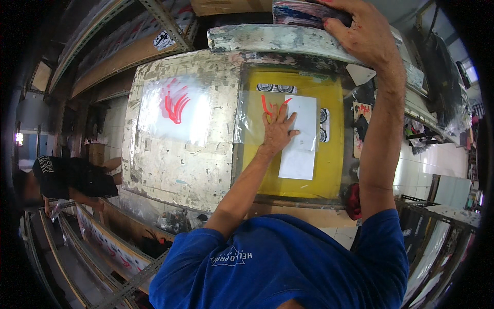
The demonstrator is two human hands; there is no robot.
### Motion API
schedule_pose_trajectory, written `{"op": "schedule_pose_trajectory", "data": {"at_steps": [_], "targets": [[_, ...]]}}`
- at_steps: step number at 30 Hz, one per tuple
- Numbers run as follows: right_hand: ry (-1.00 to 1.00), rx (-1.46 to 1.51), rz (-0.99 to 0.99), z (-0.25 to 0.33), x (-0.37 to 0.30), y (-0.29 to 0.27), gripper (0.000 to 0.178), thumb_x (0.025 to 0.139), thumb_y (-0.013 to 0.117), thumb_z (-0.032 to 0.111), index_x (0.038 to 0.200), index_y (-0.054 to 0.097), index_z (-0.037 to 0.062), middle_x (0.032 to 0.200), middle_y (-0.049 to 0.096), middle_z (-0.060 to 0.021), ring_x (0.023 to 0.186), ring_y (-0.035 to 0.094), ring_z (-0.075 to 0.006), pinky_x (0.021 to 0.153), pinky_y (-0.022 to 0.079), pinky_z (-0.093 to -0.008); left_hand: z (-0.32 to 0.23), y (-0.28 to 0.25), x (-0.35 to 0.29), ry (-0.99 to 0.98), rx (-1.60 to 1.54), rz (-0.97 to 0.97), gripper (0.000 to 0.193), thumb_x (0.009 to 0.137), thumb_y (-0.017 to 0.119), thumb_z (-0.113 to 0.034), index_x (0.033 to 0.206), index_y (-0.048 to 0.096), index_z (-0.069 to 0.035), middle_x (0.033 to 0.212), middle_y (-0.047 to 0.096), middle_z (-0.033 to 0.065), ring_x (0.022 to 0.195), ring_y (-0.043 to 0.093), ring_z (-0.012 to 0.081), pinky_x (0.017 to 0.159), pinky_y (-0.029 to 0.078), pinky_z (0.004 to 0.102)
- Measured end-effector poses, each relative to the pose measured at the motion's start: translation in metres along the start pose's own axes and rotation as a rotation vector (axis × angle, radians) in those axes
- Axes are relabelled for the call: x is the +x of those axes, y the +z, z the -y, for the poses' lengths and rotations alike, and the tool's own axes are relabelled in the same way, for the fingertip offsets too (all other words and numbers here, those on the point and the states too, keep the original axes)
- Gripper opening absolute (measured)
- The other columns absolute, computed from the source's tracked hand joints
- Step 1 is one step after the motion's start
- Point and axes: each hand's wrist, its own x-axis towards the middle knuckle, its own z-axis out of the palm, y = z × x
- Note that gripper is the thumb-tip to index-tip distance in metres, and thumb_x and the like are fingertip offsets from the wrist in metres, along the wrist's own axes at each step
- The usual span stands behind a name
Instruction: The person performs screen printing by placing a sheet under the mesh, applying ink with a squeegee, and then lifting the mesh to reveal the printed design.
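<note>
My left hand (279, 127) lies flat, fingers spread, on a white paper strip (296, 167) and a clear plastic sheet (249, 110) with red strokes. Both rest over the yellow mesh of a screen-printing frame (324, 177), where black-and-white round designs (324, 123) show beside the paper. Farther off, my right hand (360, 38) reaches over a paint-stained pale beam (283, 38), thumb and forefinger apart next to an ink-smeared dark board (298, 13). Its other fingers are hidden or cut off by the top edge. I see nothing held in it.
Left of the frame, another plastic sheet with red strokes (175, 108) lies on the worn, stained tabletop (180, 170). Metal shelving (170, 23) stands at the far left. A person in black (74, 175) is at the left. More racks (437, 216) stand to the right.
</note>
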Motion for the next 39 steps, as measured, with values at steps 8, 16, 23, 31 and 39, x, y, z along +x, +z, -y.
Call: {"op": "schedule_pose_trajectory", "data": {"at_steps": [8,16,23,31,39], "targets": [[0.054,0.084,0.059,-0.019,0.007,0.007,0.047,0.072,0.057,0.019,0.114,0.072,0.0021,0.094,0.074,-0.0187,0.073,0.066,-0.0255,0.071,0.053,-0.0326,-0.005,0.003,0.002,0.012,0.001,-0.026,0.063,0.081,0.073,-0.045,0.133,0.059,-0.013,0.152,0.033,0.0189,0.143,0.023,0.0431,0.104,0.02,0.0687],[-0.008,0.058,0.006,-0.02,0.003,0.008,0.045,0.072,0.059,0.017,0.111,0.072,0.0009,0.093,0.073,-0.0203,0.073,0.065,-0.0261,0.071,0.052,-0.0339,-0.011,0.006,0.003,0.02,0.032,-0.029,0.064,0.08,0.072,-0.047,0.132,0.059,-0.013,0.149,0.035,0.018,0.141,0.023,0.0415,0.102,0.021,0.0674],[-0.071,-0.099,-0.046,-0.038,-0.004,0.018,0.042,0.079,0.066,0.024,0.116,0.07,0.0054,0.105,0.07,-0.0204,0.092,0.066,-0.033,0.083,0.05,-0.0394,-0.011,0.007,0.006,0.02,0.052,-0.031,0.062,0.081,0.071,-0.048,0.132,0.059,-0.015,0.148,0.036,0.0176,0.14,0.024,0.0408,0.101,0.022,0.0664],[-0.077,-0.074,-0.031,-0.04,-0.019,0.026,0.043,0.077,0.071,0.028,0.117,0.07,0.0123,0.105,0.07,-0.0184,0.097,0.067,-0.036,0.085,0.05,-0.0411,-0.027,-0.037,0.011,-0.014,-0.222,-0.309,0.073,0.081,0.073,-0.043,0.14,0.049,-0.007,0.145,0.043,0.0193,0.136,0.034,0.0379,0.104,0.025,0.0598],[-0.191,-0.044,-0.025,-0.011,-0.142,0.077,0.043,0.075,0.073,0.021,0.118,0.07,0.0168,0.089,0.064,-0.0114,0.084,0.06,-0.0311,0.073,0.045,-0.0419,-0.038,-0.155,-0.069,-0.417,-1.315,-0.675,0.101,0.067,0.09,-0.008,0.149,0.033,0.004,0.133,0.054,0.0145,0.115,0.055,0.0208,0.094,0.05,0.034]]}}
